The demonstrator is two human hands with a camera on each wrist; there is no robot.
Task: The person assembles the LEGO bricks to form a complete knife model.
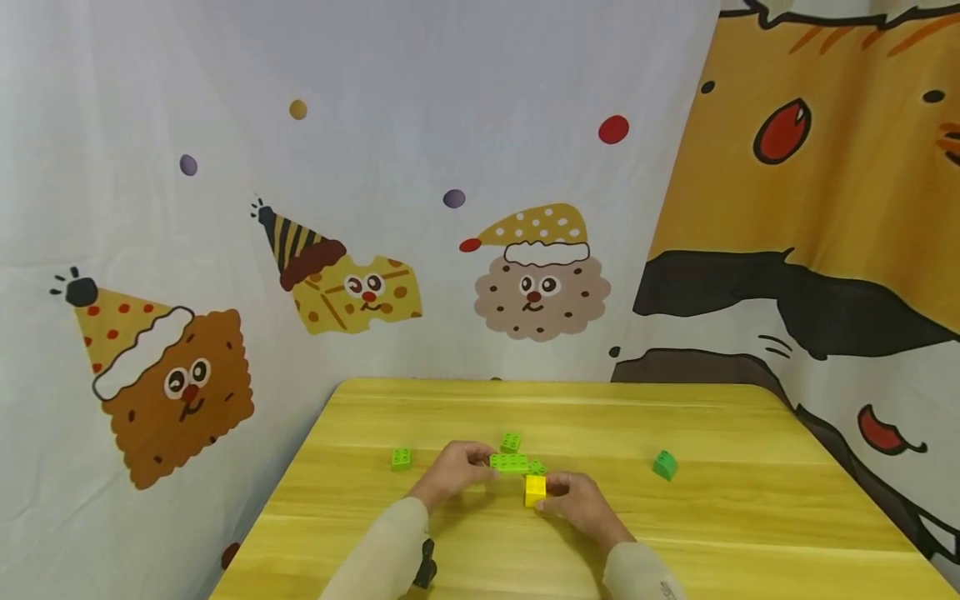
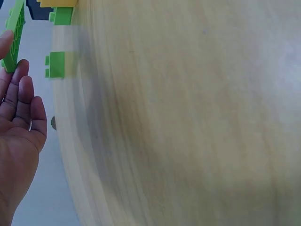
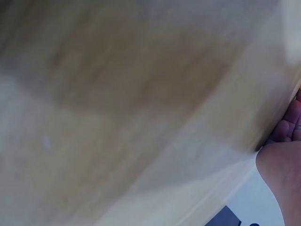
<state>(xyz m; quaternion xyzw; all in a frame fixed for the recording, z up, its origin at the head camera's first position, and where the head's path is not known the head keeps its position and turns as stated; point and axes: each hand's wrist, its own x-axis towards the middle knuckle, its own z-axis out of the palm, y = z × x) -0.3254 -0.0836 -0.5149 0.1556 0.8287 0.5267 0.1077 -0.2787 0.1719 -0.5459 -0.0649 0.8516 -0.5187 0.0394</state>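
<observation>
Pinching a long lt. green brick [image 1: 509, 463] at its L end, the L hand [image 1: 459, 467] has thumb on one side, fingers on the other; grip confirmed in L wrist view. R hand [image 1: 581, 504] holds a yellow brick [image 1: 536, 492] by its R side, thumb and forefinger on it; R wrist view gives only part of this hand at the frame edge, brick out of shot. Both items are approx. mid-table, yellow one nearer the person and slightly R of the long one.

Small lt. green piece [image 1: 537, 468] sits at the R end of the long brick, just behind the yellow; whether joined or merely adjacent, can't tell. Small green brick [image 1: 511, 442] stands directly behind the long one, studs up. Another green brick [image 1: 401, 458] is on the table to L of the L hand, studs up. Dk. green piece [image 1: 664, 465], sloped on one side, is well apart to the R.

Lt. sleeves [image 1: 390, 550] on both arms; dk. object [image 1: 426, 565] beside the L one, ID unclear. Table [image 1: 720, 525]: yellowish wood-grain top, rounded far corners. Backdrop: white cloth [image 1: 525, 83] w/ cartoon biscuits, cheese and colored dots.
</observation>
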